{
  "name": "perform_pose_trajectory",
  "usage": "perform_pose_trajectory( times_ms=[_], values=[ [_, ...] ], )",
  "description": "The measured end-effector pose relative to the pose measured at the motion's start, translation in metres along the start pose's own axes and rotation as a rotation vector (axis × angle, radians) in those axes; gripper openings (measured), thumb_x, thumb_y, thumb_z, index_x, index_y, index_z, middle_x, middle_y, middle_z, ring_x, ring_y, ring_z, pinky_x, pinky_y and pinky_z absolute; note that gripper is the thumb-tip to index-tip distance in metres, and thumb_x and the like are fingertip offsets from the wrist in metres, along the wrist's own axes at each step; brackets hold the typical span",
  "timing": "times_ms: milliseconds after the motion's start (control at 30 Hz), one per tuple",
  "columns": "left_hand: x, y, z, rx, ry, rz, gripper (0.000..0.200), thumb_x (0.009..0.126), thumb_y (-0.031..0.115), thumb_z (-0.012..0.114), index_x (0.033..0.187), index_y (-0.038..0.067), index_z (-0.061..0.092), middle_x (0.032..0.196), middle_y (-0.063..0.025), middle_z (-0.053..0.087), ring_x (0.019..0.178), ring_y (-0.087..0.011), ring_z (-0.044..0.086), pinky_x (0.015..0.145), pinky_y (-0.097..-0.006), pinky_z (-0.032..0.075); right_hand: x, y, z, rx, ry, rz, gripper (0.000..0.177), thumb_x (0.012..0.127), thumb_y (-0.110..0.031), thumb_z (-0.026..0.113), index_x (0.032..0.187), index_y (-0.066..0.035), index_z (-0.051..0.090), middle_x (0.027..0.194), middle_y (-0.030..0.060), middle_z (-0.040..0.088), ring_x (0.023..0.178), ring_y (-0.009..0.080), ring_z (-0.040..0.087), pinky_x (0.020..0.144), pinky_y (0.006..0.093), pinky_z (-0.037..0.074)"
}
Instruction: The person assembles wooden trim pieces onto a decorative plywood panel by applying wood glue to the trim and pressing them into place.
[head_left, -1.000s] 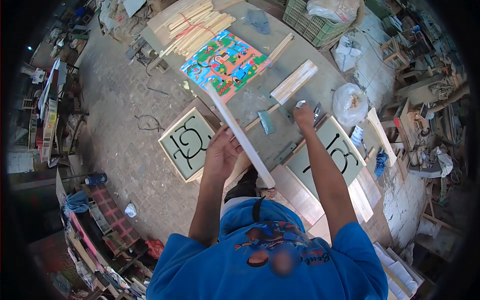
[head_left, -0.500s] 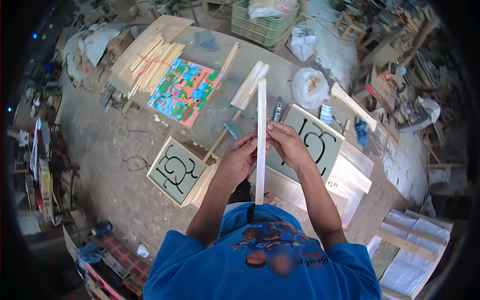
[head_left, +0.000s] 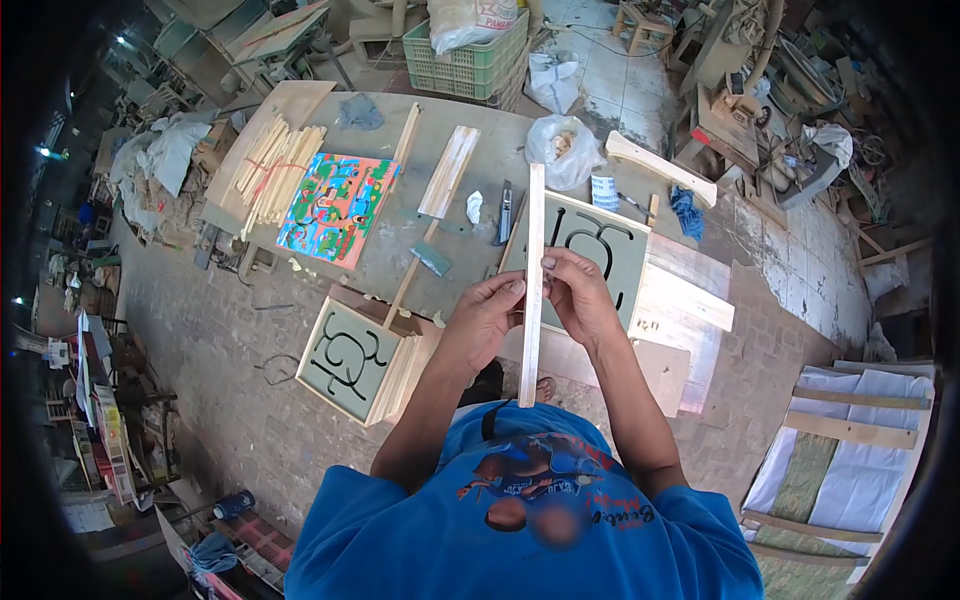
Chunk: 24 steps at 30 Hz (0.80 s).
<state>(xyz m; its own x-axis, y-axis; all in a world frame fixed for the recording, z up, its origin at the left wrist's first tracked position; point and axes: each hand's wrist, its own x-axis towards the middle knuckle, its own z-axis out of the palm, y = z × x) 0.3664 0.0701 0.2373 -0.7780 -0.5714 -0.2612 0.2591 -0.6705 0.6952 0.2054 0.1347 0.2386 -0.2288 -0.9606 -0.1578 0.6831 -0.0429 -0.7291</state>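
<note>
A long, narrow pale wooden frame or board stands edge-on before my chest. My left hand is closed at its left side, thumb and fingers pressed together. On the other side my right hand pinches the same piece. Behind it on the table lies a framed grey-green board with black curved grooves. A box cutter and a crumpled white scrap rest beyond my hands. Left of them is a small green block.
The grey table holds a colourful printed board, bundled wooden sticks, a plastic bag and a blue cloth. A stack of grooved framed boards stands at the near left. A green crate is behind.
The view has turned, so the table and its objects appear shifted left. Both hands still hold the wooden piece, which sits slightly further right in view.
</note>
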Motion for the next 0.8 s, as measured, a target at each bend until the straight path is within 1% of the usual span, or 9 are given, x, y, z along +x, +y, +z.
perform_pose_trajectory(
  times_ms=[67, 233, 300, 367, 500, 633, 700, 767, 800],
  values=[
    [-0.003, -0.003, 0.004, 0.050, 0.009, 0.004, 0.031, 0.100, 0.013, 0.057, 0.126, -0.002, 0.060, 0.109, -0.0129, 0.070, 0.095, -0.0164, 0.066, 0.083, -0.0297, 0.052, -0.008, 0.000, -0.001, 0.009, 0.063, -0.025, 0.017, 0.092, -0.010, 0.061, 0.102, 0.001, 0.067, 0.093, 0.0072, 0.069, 0.087, 0.0152, 0.065, 0.075, 0.0265, 0.052],
    [-0.007, -0.014, 0.006, 0.160, 0.033, 0.026, 0.029, 0.098, 0.011, 0.060, 0.123, -0.002, 0.062, 0.107, -0.0116, 0.071, 0.093, -0.0170, 0.067, 0.082, -0.0315, 0.054, -0.023, 0.000, -0.001, -0.098, 0.152, -0.021, 0.017, 0.091, -0.011, 0.062, 0.102, 0.001, 0.067, 0.093, 0.0067, 0.068, 0.085, 0.0145, 0.064, 0.074, 0.0251, 0.052],
    [-0.009, -0.017, 0.009, 0.250, 0.096, 0.048, 0.028, 0.096, 0.010, 0.063, 0.121, -0.002, 0.064, 0.107, -0.0105, 0.071, 0.092, -0.0171, 0.068, 0.081, -0.0325, 0.055, -0.028, 0.000, 0.000, -0.131, 0.179, -0.023, 0.017, 0.091, -0.012, 0.063, 0.102, 0.001, 0.067, 0.093, 0.0064, 0.068, 0.084, 0.0143, 0.064, 0.074, 0.0245, 0.051],
    [-0.010, -0.020, 0.009, 0.291, 0.099, 0.074, 0.026, 0.096, 0.010, 0.064, 0.119, -0.002, 0.065, 0.106, -0.0099, 0.070, 0.091, -0.0168, 0.068, 0.080, -0.0322, 0.055, -0.033, -0.002, 0.003, -0.181, 0.221, -0.045, 0.016, 0.091, -0.012, 0.063, 0.101, 0.000, 0.068, 0.091, 0.0049, 0.068, 0.081, 0.0125, 0.062, 0.072, 0.0236, 0.049],
    [-0.011, -0.023, 0.010, 0.342, 0.115, 0.094, 0.022, 0.095, 0.008, 0.063, 0.115, -0.001, 0.066, 0.103, -0.0083, 0.070, 0.089, -0.0155, 0.067, 0.079, -0.0310, 0.055, -0.035, 0.002, -0.012, -0.221, 0.199, -0.083, 0.015, 0.091, -0.011, 0.064, 0.101, -0.001, 0.068, 0.088, 0.0031, 0.067, 0.076, 0.0098, 0.059, 0.070, 0.0226, 0.046],
    [-0.008, -0.028, 0.002, 0.183, 0.133, 0.060, 0.019, 0.095, 0.005, 0.061, 0.114, 0.000, 0.065, 0.100, -0.0068, 0.070, 0.086, -0.0153, 0.067, 0.078, -0.0301, 0.055, -0.039, 0.001, -0.028, -0.043, 0.220, -0.055, 0.012, 0.093, -0.009, 0.064, 0.102, -0.003, 0.067, 0.086, 0.0013, 0.067, 0.073, 0.0072, 0.059, 0.066, 0.0220, 0.045],
    [-0.005, -0.029, -0.012, 0.018, 0.139, 0.120, 0.019, 0.095, 0.004, 0.059, 0.114, 0.001, 0.064, 0.098, -0.0054, 0.069, 0.087, -0.0146, 0.067, 0.076, -0.0297, 0.055, -0.044, -0.007, -0.047, 0.043, 0.226, -0.131, 0.012, 0.094, -0.011, 0.062, 0.104, -0.004, 0.066, 0.089, 0.0012, 0.067, 0.074, 0.0082, 0.061, 0.065, 0.0230, 0.048],
    [-0.010, -0.021, -0.022, -0.005, 0.252, 0.150, 0.023, 0.094, 0.006, 0.063, 0.117, 0.003, 0.063, 0.098, -0.0053, 0.068, 0.085, -0.0144, 0.065, 0.074, -0.0275, 0.053, -0.053, -0.022, -0.072, 0.029, 0.360, -0.207, 0.013, 0.097, -0.014, 0.058, 0.107, -0.007, 0.062, 0.090, 0.0005, 0.066, 0.076, 0.0098, 0.063, 0.067, 0.0236, 0.053],
    [-0.010, -0.018, -0.037, 0.005, 0.293, 0.166, 0.024, 0.094, 0.006, 0.062, 0.118, 0.002, 0.062, 0.099, -0.0054, 0.068, 0.085, -0.0138, 0.065, 0.073, -0.0275, 0.053, -0.058, -0.032, -0.084, -0.004, 0.428, -0.234, 0.013, 0.097, -0.015, 0.057, 0.106, -0.007, 0.062, 0.090, 0.0008, 0.066, 0.077, 0.0104, 0.063, 0.069, 0.0246, 0.052]
  ],
)
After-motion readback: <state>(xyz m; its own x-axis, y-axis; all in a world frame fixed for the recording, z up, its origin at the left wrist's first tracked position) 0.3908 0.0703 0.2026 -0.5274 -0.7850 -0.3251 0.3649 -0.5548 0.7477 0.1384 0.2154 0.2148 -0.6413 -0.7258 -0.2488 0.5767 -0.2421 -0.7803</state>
